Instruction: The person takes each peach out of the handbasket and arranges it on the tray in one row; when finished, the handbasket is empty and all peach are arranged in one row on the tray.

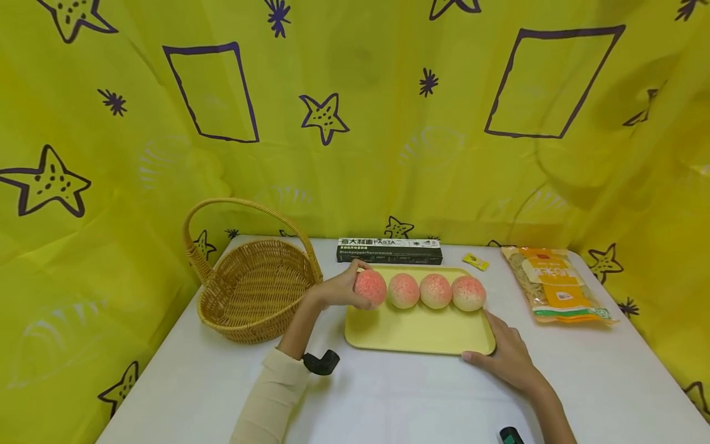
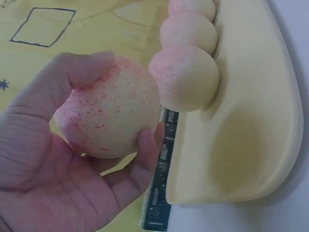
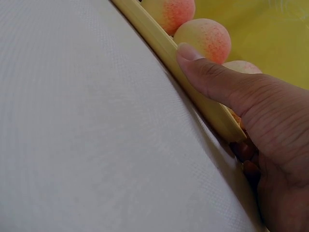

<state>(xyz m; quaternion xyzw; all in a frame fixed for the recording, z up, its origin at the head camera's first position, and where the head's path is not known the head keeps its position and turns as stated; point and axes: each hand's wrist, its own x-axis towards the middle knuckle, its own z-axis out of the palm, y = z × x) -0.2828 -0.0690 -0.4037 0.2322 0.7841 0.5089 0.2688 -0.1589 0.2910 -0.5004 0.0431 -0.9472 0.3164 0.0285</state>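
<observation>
My left hand (image 1: 339,290) grips a pink-speckled peach (image 1: 370,289) between thumb and curled fingers at the left end of a yellow tray (image 1: 416,338). In the left wrist view this peach (image 2: 108,111) is held up off the tray, apart from its neighbour. Three more peaches stand in a row along the tray's far side: one beside the held one (image 1: 403,291), a middle one (image 1: 435,291) and a right one (image 1: 468,293). My right hand (image 1: 510,357) holds the tray's right end, its thumb (image 3: 210,72) against the rim and its other fingers partly hidden at the corner.
A wicker basket (image 1: 261,336) with a tall handle stands to the left. Behind the tray lies a black pasta box (image 1: 388,253), with a small yellow packet (image 1: 476,262) near it. An orange-and-clear food bag (image 1: 557,283) lies at the right. A yellow curtain (image 1: 377,172) encloses the white table (image 1: 410,394).
</observation>
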